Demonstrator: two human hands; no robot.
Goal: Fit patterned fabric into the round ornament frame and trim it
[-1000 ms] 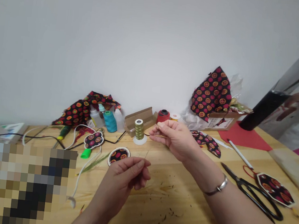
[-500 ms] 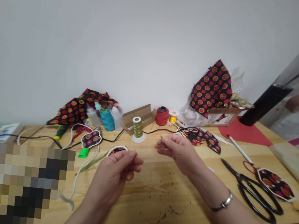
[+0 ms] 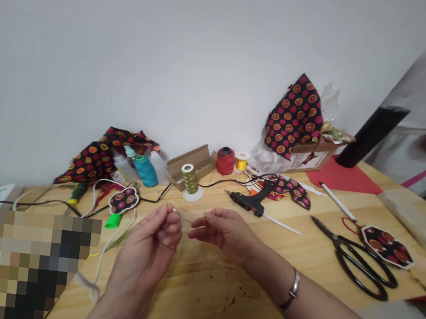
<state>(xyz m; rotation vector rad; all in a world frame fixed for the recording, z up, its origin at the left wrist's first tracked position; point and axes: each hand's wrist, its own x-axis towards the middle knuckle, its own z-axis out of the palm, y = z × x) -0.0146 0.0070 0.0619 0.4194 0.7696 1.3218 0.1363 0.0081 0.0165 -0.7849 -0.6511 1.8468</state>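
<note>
Between the two hands, over the tabletop: fine thread, pinched at each end. Left hand grip closed on it; right hand likewise. Change since earlier frame: hands lower and closer together, fingertips nearly meeting; glue gun now uncovered. Green thread spool just behind. Scissors well apart, right. Bare wood toward the near edge.
</note>
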